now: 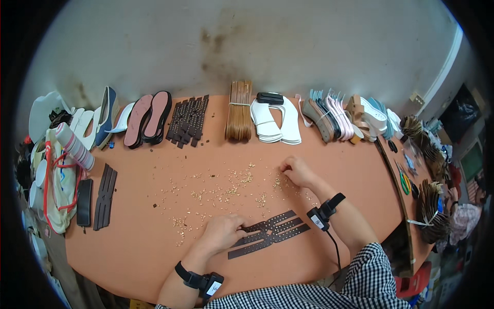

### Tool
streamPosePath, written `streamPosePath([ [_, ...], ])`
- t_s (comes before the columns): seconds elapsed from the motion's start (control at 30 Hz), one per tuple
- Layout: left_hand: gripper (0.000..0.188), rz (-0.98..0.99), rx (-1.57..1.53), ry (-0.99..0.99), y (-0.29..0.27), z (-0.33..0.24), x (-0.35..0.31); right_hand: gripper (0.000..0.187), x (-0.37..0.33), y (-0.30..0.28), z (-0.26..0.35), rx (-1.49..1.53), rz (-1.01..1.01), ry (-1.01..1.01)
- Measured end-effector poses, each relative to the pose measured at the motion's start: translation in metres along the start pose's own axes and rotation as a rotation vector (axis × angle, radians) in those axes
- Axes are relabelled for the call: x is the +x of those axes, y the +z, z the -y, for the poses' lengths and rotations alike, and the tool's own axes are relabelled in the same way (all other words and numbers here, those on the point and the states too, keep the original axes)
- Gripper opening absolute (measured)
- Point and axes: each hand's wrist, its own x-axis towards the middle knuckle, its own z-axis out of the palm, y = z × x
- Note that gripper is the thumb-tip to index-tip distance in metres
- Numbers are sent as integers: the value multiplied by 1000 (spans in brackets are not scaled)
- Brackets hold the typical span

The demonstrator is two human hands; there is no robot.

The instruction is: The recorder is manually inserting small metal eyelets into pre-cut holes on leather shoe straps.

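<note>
A dark brown, many-strapped shoe upper (269, 233) lies flat on the table in front of me, dotted with rows of small studs. My left hand (224, 233) rests at its upper left strap, thumb and fingers closed on the strap's end. Beyond the piece, loose small gold studs (231, 190) are scattered over the tabletop. At the right side of this scatter my right hand (296, 171) hovers low with its fingertips pinched together. Whatever those fingertips hold is too small to tell. Each wrist wears a black strap with a small device.
Along the back of the orange table (128, 257) stand pink-topped soles (149, 119), a stack of studded dark straps (188, 121), a tied brown bundle (239, 110), white insoles (276, 122) and several sandals (334, 118). Left lie unstudded dark straps (105, 198) and a black block (84, 202).
</note>
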Motion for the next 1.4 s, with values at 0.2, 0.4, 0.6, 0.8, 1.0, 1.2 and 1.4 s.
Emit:
streamPosePath([
  [0.2, 22, 14, 20, -11, -2, 0, -2, 12, 1, 3, 6, 5, 25, 8],
  [0.4, 24, 4, 42, 0, -3, -1, -3, 9, 4, 8, -1, -29, 20, 6],
  [0.6, 24, 11, 27, -32, -4, -6, -2, 11, 3, 9, -1, -48, 41, 41],
  [0.8, 21, 31, 34, -40, -5, -6, -3, 11, 6, 17, 7, -183, -46, 29],
  [1.0, 21, 24, 35, -10, -4, -5, -1, 15, 0, 19, -1, -217, -32, -31],
  [1.2, 21, 13, -19, -43, -4, -8, -4, 15, 7, 9, -2, -135, 34, -19],
  [1.4, 21, -4, 9, -21, -3, -7, -4, 14, 16, -10, 9, 52, 178, 130],
])
